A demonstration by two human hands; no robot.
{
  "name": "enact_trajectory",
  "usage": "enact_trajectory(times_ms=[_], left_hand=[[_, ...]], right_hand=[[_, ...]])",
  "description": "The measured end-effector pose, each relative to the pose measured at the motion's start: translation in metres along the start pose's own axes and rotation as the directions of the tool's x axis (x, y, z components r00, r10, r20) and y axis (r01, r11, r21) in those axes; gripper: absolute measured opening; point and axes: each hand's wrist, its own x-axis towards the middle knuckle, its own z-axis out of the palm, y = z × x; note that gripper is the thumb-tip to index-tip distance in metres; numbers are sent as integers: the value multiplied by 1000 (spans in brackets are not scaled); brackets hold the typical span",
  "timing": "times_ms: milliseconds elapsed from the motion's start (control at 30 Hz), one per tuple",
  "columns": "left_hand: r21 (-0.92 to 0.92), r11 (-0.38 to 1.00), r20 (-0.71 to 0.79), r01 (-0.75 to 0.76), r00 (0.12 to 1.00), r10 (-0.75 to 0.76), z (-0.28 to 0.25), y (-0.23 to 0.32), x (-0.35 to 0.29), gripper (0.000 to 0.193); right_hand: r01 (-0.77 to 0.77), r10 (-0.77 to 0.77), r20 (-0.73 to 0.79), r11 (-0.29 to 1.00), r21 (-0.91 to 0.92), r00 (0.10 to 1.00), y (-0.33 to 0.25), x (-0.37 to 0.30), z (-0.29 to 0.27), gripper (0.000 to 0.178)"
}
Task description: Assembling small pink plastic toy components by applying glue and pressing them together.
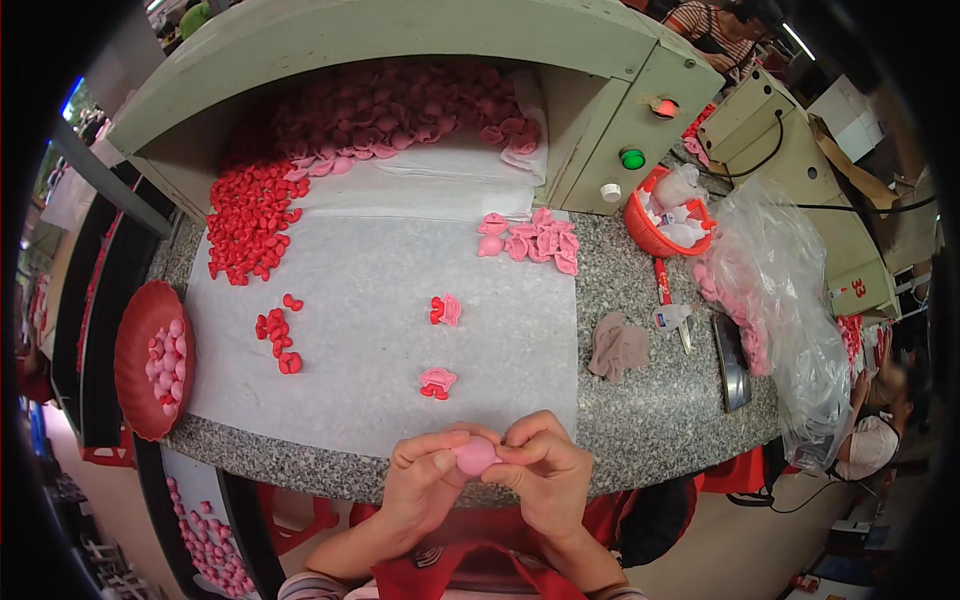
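Pink rounded piece (475,457), between both hands (550,476), pinched by them from either side

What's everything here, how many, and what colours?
Machine: one, pale green, far side
Table: one, speckled grey, middle
Sheet: one, white, on table
Small pieces: many, red, sheet's left
Frilly pieces: many, pink, machine opening and sheet's right
Joined pieces: two, pink and red, on sheet
Bowl: one, red, left, holding pink balls
Basket: one, red, beside machine
Cloth: one, brownish, right of sheet
Bottle: one, whitish, beside cloth
Flat thing: one, dark, table's right
Bag: one, clear, far right
Background people: several, striped or white tops
Rounded piece: one, pink, near edge
Left hand: one, bare, holding it
Right hand: one, bare, holding it
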Motion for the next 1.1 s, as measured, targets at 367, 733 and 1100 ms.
enact_trajectory(times_ms=[367, 733, 1100], left_hand=[[627, 778, 10, 33, 999, -50, 4, 33, 13, 21], [663, 656, 638, -360, 731, -243, -5, 55, 53, 32], [554, 786, 723, -276, 627, -289, -3, 53, 48, 46]], right_hand=[[-433, 354, 259, 622, 653, 899, 24, 8, -21, 6], [-778, 452, 670, 92, 622, 589, 23, -6, -12, 23], [-709, 519, 610, -11, 705, 599, 14, -14, 6, 29]])
